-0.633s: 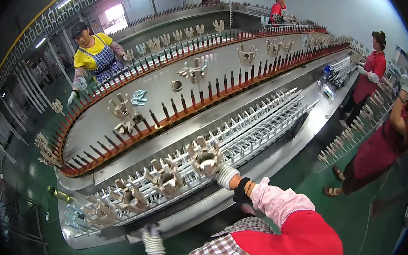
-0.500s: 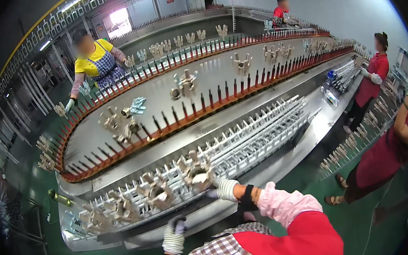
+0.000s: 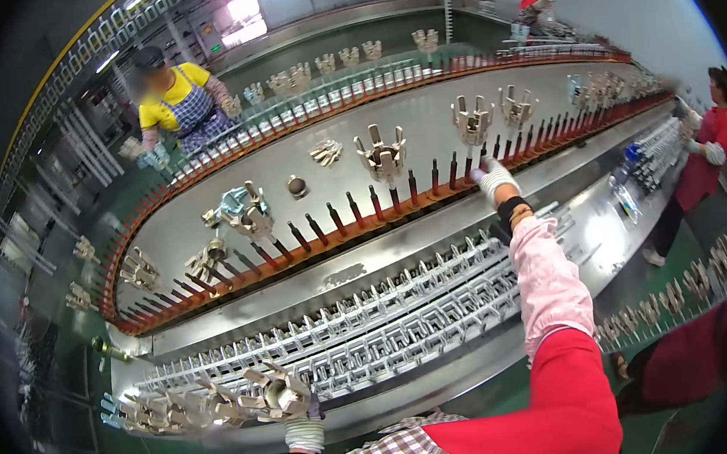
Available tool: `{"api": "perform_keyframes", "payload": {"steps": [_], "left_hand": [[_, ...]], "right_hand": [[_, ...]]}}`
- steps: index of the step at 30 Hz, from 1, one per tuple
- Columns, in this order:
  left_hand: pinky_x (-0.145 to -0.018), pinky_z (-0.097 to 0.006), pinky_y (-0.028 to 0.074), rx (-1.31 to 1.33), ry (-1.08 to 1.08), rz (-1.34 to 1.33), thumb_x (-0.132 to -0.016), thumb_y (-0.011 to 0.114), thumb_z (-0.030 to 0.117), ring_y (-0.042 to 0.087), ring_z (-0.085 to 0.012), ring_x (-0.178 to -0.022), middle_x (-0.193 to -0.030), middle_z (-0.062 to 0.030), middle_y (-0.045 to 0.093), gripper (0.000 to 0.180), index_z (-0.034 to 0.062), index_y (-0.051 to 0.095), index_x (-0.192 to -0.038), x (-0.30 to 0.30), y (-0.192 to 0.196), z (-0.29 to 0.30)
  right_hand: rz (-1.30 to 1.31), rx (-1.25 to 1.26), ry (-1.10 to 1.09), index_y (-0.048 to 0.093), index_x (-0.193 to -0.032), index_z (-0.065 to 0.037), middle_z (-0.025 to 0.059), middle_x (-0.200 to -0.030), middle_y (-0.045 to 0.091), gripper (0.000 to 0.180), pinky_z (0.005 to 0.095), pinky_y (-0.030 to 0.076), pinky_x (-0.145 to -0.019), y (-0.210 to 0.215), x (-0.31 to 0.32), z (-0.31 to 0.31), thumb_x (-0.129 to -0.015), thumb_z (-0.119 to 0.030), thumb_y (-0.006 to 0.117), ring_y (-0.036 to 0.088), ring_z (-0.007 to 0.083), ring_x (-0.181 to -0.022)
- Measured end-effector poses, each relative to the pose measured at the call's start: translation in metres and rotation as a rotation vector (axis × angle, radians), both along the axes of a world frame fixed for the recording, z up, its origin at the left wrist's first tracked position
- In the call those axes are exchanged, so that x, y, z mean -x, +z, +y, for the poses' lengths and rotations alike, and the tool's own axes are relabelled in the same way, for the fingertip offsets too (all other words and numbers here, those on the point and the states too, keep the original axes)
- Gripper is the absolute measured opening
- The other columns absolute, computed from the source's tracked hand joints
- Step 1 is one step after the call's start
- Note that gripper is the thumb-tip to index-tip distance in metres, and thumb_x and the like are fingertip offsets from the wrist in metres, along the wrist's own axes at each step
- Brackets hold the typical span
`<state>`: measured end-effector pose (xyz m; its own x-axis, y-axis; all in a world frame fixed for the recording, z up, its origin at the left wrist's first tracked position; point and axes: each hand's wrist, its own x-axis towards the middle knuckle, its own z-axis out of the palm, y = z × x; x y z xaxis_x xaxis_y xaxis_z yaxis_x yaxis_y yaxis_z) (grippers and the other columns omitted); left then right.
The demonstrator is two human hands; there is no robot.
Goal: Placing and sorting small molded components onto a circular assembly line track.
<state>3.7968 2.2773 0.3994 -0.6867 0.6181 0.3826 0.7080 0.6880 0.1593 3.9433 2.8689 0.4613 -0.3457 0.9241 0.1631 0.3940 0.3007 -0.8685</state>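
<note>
- Reaching out at 1 o'clock, the right hand (image 3: 492,177) in a white glove has its fingers curled at the row of dark pegs (image 3: 395,196); can't tell if it's pinching anything.
- The left hand (image 3: 297,406) at 6 o'clock grips a metal hand-shaped mould (image 3: 276,392), likely steadying it on the rack (image 3: 373,334).
- More moulds (image 3: 383,154) stand on the grey table (image 3: 424,131) beyond, within arm's reach.

Right hand (image 3: 492,177) stretched far forward – left hand (image 3: 303,422) low, close in
</note>
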Motion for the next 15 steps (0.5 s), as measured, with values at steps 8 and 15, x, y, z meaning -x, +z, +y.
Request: {"api": "perform_keyframes", "payload": {"steps": [8, 15], "left_hand": [[-0.069, -0.043, 0.041, 0.180, 0.298, -0.364, -0.081, 0.044, 0.034, 0.055, -0.0345, -0.075, -0.076, -0.0175, 0.059, 0.031, 0.0083, 0.062, -0.085, -0.017, -0.018, 0.016], [-0.073, -0.043, 0.041, 0.353, 0.268, -0.328, -0.081, 0.045, 0.032, 0.054, -0.0343, -0.080, -0.083, -0.0194, 0.058, 0.032, 0.0045, 0.060, -0.081, -0.068, 0.007, 0.065]], "right_hand": [[0.312, 0.542, 0.016, 0.054, -0.101, -0.003, 0.0098, -0.072, 0.062, 0.044, 0.0332, 0.042, -0.050, -0.035, 0.073, 0.082, -0.076, -0.039, 0.057, 0.056, 0.0198, -0.057], [0.450, 0.442, 0.307, 0.057, -0.106, -0.009, 0.0073, -0.080, 0.064, 0.047, 0.0279, 0.042, -0.052, 0.035, 0.053, 0.080, -0.079, -0.046, 0.048, 0.057, 0.0147, -0.059]]}}
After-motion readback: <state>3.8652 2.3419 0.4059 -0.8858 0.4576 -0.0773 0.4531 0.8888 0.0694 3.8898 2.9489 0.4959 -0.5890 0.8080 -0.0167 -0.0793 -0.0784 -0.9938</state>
